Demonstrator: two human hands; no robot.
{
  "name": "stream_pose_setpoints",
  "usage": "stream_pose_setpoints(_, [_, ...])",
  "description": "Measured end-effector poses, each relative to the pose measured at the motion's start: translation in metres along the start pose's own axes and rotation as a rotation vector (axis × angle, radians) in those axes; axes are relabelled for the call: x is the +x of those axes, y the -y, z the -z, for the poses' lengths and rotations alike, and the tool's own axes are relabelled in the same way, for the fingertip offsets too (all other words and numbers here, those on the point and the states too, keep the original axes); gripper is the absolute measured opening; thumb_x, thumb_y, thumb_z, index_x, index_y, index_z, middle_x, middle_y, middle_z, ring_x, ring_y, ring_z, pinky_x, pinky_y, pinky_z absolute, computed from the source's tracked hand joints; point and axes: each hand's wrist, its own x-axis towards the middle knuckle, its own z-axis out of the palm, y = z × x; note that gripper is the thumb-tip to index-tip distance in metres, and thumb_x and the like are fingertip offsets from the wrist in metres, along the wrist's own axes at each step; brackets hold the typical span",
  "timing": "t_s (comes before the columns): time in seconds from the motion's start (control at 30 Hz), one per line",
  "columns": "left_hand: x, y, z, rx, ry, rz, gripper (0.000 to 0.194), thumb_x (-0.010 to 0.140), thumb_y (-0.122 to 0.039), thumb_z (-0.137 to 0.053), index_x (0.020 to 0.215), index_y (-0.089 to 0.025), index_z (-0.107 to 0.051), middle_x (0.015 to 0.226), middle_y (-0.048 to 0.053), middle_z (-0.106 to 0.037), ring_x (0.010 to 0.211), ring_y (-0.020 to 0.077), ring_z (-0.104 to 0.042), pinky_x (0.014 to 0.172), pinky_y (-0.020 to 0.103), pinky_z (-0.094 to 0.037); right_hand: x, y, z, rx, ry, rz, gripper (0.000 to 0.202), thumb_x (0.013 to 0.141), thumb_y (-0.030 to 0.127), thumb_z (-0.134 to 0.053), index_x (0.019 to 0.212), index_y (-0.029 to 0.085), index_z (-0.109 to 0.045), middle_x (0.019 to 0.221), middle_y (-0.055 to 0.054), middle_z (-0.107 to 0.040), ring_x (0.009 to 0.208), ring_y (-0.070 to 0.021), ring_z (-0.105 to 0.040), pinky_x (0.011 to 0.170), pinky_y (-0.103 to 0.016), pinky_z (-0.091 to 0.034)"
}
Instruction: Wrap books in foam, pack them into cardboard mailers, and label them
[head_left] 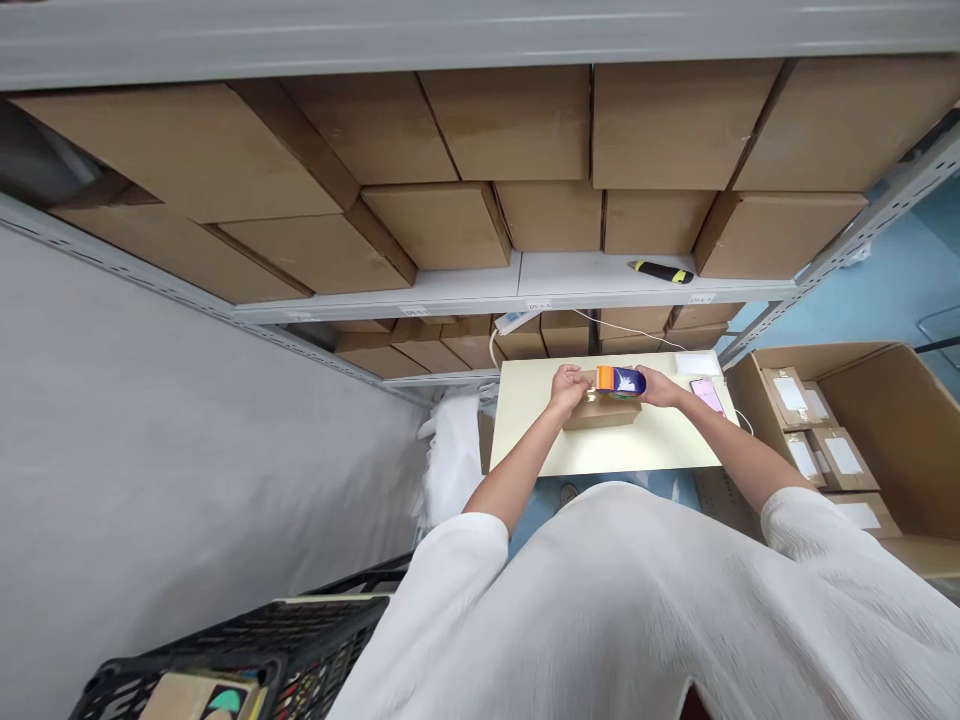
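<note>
On the pale yellow table (540,440) lies a small cardboard box (600,418). My right hand (658,387) is wrapped round the right end of an orange and blue tape dispenser (622,380), which sits over the top of the box. At the box's upper left end, beside the orange part of the dispenser, is my left hand (568,387) with its fingers curled together. What those fingers pinch, tape or the box edge, is too small to tell.
A phone (706,395) and a white pad (697,363) lie at the table's right. Shelves ahead hold several cardboard boxes (664,125) and a utility knife (661,271). To the right stands a large carton (892,430) with labelled boxes; a black crate (322,640) is lower left.
</note>
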Motion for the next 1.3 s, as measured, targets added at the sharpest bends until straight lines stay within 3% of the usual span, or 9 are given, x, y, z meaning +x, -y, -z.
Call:
stream_pose_setpoints(0.1, [0.000, 0.001, 0.010, 0.056, -0.053, -0.029, 0.056, 0.070, -0.002, -0.089, 0.109, -0.025, -0.055, 0.075, -0.005, -0.071, 0.075, 0.0163, -0.073, 0.079, 0.030, -0.056, 0.004, 0.008, 0.000, -0.030, 0.048, 0.039, 0.058, 0.081, 0.027, -0.092, 0.134, 0.025, -0.069, 0.135, -0.012, -0.078, 0.119, -0.0301, -0.077, 0.104, -0.040, -0.062])
stream_pose_setpoints(0.23, [0.004, 0.001, 0.030, 0.091, -0.113, -0.037, 0.058, 0.069, -0.001, -0.084, 0.110, -0.026, -0.051, 0.076, -0.006, -0.069, 0.075, 0.0169, -0.071, 0.075, 0.029, -0.052, 0.011, 0.016, 0.004, -0.130, 0.111, 0.021, 0.057, 0.076, 0.020, -0.092, 0.128, 0.024, -0.069, 0.129, -0.012, -0.080, 0.113, -0.0306, -0.077, 0.098, -0.038, -0.063])
stream_pose_setpoints(0.37, [0.019, 0.000, 0.067, 0.090, -0.148, -0.081, 0.058, 0.065, -0.002, -0.081, 0.108, -0.027, -0.050, 0.078, -0.005, -0.068, 0.078, 0.0183, -0.071, 0.077, 0.030, -0.051, 0.021, 0.021, 0.008, -0.240, 0.162, -0.034, 0.049, 0.076, 0.024, -0.091, 0.119, 0.024, -0.065, 0.119, -0.009, -0.080, 0.102, -0.0290, -0.076, 0.085, -0.033, -0.060])
stream_pose_setpoints(0.5, [0.035, 0.006, 0.107, 0.061, -0.256, -0.069, 0.055, 0.064, -0.004, -0.076, 0.105, -0.028, -0.049, 0.076, -0.006, -0.068, 0.081, 0.0193, -0.072, 0.083, 0.032, -0.052, 0.033, 0.024, 0.008, -0.349, 0.187, -0.079, 0.046, 0.075, 0.027, -0.089, 0.111, 0.024, -0.061, 0.108, -0.007, -0.078, 0.092, -0.0266, -0.073, 0.072, -0.030, -0.053])
stream_pose_setpoints(0.6, [0.041, 0.018, 0.125, 0.033, -0.273, -0.023, 0.052, 0.062, -0.005, -0.074, 0.102, -0.027, -0.050, 0.075, -0.005, -0.069, 0.083, 0.0209, -0.073, 0.087, 0.034, -0.053, 0.041, 0.027, 0.004, -0.421, 0.199, -0.050, 0.044, 0.075, 0.026, -0.087, 0.108, 0.024, -0.059, 0.107, -0.007, -0.077, 0.090, -0.0250, -0.070, 0.069, -0.028, -0.049])
stream_pose_setpoints(0.87, [0.042, 0.058, 0.132, -0.048, -0.229, -0.059, 0.047, 0.063, -0.009, -0.075, 0.102, -0.026, -0.054, 0.074, -0.005, -0.070, 0.085, 0.0206, -0.075, 0.089, 0.036, -0.055, 0.056, 0.048, 0.007, -0.578, 0.295, 0.033, 0.042, 0.071, 0.018, -0.087, 0.105, 0.024, -0.062, 0.104, -0.006, -0.077, 0.088, -0.0246, -0.069, 0.070, -0.028, -0.048])
stream_pose_setpoints(1.07, [0.049, 0.069, 0.128, -0.104, -0.222, -0.070, 0.046, 0.063, -0.011, -0.075, 0.102, -0.026, -0.055, 0.076, -0.004, -0.071, 0.084, 0.0200, -0.074, 0.087, 0.036, -0.055, 0.057, 0.061, 0.013, -0.629, 0.302, 0.086, 0.036, 0.074, 0.013, -0.081, 0.105, 0.023, -0.064, 0.106, -0.007, -0.078, 0.089, -0.0248, -0.070, 0.073, -0.029, -0.049])
stream_pose_setpoints(1.3, [0.050, 0.081, 0.127, -0.124, -0.194, 0.014, 0.049, 0.060, -0.012, -0.079, 0.100, -0.026, -0.055, 0.075, -0.004, -0.071, 0.088, 0.0221, -0.074, 0.094, 0.039, -0.054, 0.061, 0.064, 0.011, -0.674, 0.347, 0.042, 0.038, 0.074, 0.014, -0.084, 0.107, 0.023, -0.066, 0.105, -0.006, -0.079, 0.090, -0.0246, -0.072, 0.073, -0.028, -0.049])
